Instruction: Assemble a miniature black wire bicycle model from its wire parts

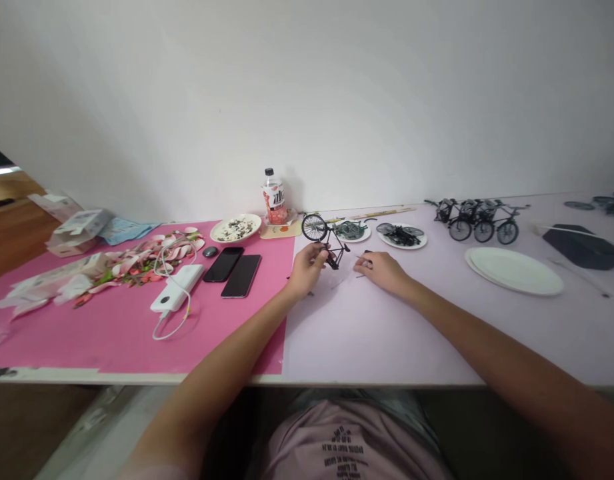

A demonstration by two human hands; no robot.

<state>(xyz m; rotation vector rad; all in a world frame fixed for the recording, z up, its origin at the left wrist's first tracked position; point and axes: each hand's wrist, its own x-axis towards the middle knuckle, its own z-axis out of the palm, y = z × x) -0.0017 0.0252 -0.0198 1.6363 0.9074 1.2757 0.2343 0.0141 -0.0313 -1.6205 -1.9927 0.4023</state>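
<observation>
A small black model bicycle [337,249] with one wheel showing is held up on end by my left hand [309,268], its fingers closed round the lower part. Just to the right, my right hand [379,270] is closed in a pinch near the tabletop, on something small that I cannot make out. Behind the hands stand a white plate of dark green parts [351,231] and a white plate of black parts [404,236]. Several finished-looking model bicycles [481,220] stand in a row further right.
On the pink sheet [227,340] at left lie two phones [241,276], a white power bank [177,288] with a cable, a mouse and pink petals. A bottle [275,200] and a bowl [235,229] stand behind. Oval white plates [517,271] and a dark block [584,245] are at right.
</observation>
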